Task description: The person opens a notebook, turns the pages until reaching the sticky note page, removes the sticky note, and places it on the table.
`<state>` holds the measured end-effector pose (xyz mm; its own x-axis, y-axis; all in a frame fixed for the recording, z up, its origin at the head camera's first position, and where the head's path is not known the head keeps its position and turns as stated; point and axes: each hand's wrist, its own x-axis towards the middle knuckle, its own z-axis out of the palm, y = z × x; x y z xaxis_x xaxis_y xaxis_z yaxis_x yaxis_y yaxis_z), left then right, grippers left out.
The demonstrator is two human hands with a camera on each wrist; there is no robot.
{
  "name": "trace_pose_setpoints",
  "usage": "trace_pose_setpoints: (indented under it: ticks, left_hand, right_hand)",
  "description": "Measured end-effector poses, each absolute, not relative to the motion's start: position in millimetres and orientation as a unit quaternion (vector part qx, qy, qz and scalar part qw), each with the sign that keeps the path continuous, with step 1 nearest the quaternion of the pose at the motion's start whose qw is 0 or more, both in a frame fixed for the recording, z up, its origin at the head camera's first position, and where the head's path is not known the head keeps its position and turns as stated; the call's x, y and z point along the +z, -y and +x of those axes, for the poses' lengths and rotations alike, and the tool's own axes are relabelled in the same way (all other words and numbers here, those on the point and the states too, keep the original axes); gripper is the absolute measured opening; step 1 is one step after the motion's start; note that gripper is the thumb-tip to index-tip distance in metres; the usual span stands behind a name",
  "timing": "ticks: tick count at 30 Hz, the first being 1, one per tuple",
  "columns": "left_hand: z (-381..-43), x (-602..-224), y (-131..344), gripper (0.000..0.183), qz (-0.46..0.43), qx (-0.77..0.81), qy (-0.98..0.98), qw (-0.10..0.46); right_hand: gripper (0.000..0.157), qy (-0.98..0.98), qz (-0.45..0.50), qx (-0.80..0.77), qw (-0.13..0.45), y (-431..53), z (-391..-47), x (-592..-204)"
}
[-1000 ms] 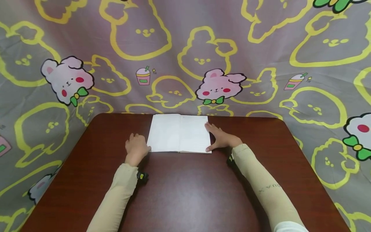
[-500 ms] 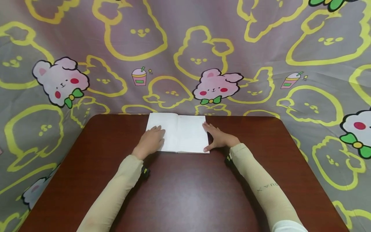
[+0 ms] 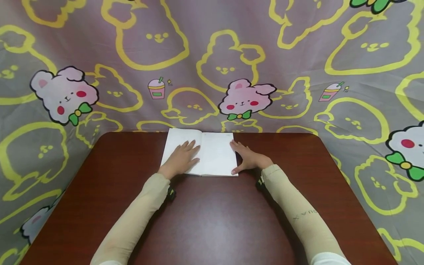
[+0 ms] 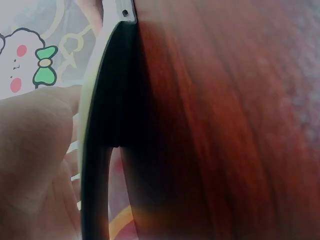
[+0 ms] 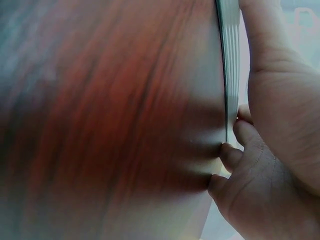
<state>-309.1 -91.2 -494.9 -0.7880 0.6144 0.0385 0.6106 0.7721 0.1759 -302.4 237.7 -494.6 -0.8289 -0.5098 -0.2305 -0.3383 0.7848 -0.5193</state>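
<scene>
An open notebook (image 3: pixel 216 156) with white pages lies near the far edge of the table. Across its left page rests my left hand (image 3: pixel 180 159), fingers spread and pointing toward the spine. My right hand (image 3: pixel 250 157) stays at the notebook's right side, its thumb at the near corner and its fingertips along the edge farther up. In the right wrist view, the stacked page edges (image 5: pixel 231 65) run beside the thumb, and the other fingers of the right hand (image 5: pixel 270 150) meet the book's side. A dark cover (image 4: pixel 117 85) shows next to the left hand (image 4: pixel 35 155).
The brown wooden table (image 3: pixel 212 217) has rounded far corners. A patterned cloth (image 3: pixel 185 48) with cartoon rabbits hangs close behind its far edge and along both sides. Black wrist cameras sit under both sleeves.
My left hand has moved from the notebook's left edge rightward over the left page, and its fingers have spread. The right hand keeps its place. The head view has shifted slightly.
</scene>
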Motion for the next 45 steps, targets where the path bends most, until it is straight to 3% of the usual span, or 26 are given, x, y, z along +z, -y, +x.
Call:
trace_pose_setpoints:
  ticks: [18, 45]
  left_hand:
    - [-305.0, -494.0, 91.4, 0.063, 0.295, 0.129, -0.941, 0.102]
    - [-301.1, -493.4, 87.4, 0.061, 0.258, 0.132, -0.950, 0.117]
  right_hand:
    - [0.133, -0.926, -0.234, -0.230, 0.187, -236.7, -303.5, -492.4]
    - [0.128, -0.924, -0.242, -0.233, 0.183, -235.6, -301.4, -488.9]
